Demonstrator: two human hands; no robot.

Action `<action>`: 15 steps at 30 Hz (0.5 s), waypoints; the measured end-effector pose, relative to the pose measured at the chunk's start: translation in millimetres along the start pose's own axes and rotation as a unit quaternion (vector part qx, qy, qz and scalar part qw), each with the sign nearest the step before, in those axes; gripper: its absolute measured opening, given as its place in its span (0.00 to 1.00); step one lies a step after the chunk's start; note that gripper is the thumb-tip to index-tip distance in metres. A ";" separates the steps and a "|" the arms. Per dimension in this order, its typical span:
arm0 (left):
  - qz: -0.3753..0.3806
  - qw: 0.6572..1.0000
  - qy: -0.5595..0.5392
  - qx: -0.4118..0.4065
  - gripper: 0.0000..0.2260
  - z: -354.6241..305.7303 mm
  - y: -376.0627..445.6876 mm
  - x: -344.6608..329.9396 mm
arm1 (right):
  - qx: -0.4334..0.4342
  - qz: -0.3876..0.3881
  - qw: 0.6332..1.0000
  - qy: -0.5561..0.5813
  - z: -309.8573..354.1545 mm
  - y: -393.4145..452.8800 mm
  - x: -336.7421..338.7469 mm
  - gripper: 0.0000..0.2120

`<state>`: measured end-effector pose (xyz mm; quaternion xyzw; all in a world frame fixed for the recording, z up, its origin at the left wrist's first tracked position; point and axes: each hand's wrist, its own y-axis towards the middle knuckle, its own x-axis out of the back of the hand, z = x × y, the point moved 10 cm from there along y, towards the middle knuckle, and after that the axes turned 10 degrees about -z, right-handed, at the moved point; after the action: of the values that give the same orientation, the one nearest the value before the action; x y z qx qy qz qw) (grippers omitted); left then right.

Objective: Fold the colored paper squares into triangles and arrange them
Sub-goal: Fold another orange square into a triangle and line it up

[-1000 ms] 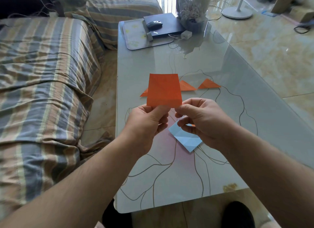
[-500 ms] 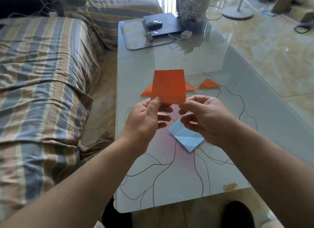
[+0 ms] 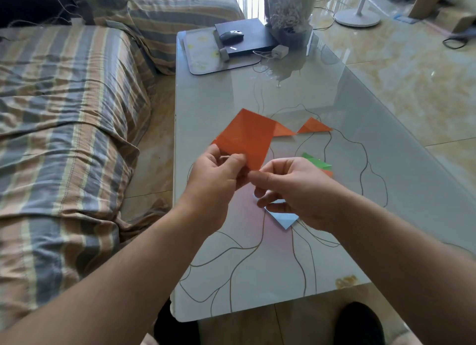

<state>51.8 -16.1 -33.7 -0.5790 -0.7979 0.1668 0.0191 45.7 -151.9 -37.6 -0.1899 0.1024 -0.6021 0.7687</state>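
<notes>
We look down at our two bare hands held above a glossy grey glass table [image 3: 231,92] veined with thin brown lines. Our left hand [image 3: 216,174] pinches the lower edge of a flat orange paper square [image 3: 246,138], matte and creased, tilted so that one corner points down. Our right hand [image 3: 296,187] meets that lowest corner, thumb and forefinger pressed together on it. The sheet is lifted off the table, between us and the folded pieces behind it.

Two small orange triangles lie flat on the glass beyond: one [image 3: 283,131] half hidden behind the held sheet, another [image 3: 313,126] just to its right. A green paper [image 3: 316,161] and an orange sliver peek out past our right knuckles. A pale blue folded paper [image 3: 283,219] lies beneath the right hand.

At the far end sit a pale mat [image 3: 203,53], a black box [image 3: 244,39] with a computer mouse [image 3: 231,35] on it, and a clear wrapped bouquet [image 3: 288,7]. A sofa in rumpled striped cloth [image 3: 64,113] runs along the left. The floor is polished marble-like tile [image 3: 412,74], with a white fan base [image 3: 358,17] standing on it.
</notes>
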 end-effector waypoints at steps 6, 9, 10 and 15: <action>-0.027 0.998 0.046 -0.034 0.12 -5.8 6.3 12.0 | -0.009 -0.051 0.998 -0.039 5.6 4.5 25.3 0.09; -0.034 0.993 0.095 -0.063 0.13 -9.4 5.1 14.3 | 0.006 -0.181 0.982 0.042 11.5 13.1 60.9 0.12; -0.033 0.991 0.109 -0.075 0.13 -10.7 4.4 14.2 | 0.010 -0.220 0.972 0.077 13.2 14.1 72.7 0.12; -0.013 0.977 0.176 -0.119 0.10 -14.3 -0.9 10.3 | 0.089 -0.248 0.960 0.096 28.5 16.6 97.3 0.12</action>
<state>50.8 -3.3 -21.7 -0.5868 -0.8036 -0.0342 0.0928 96.1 -237.6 -11.7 -0.0818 0.0717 -0.7958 0.5957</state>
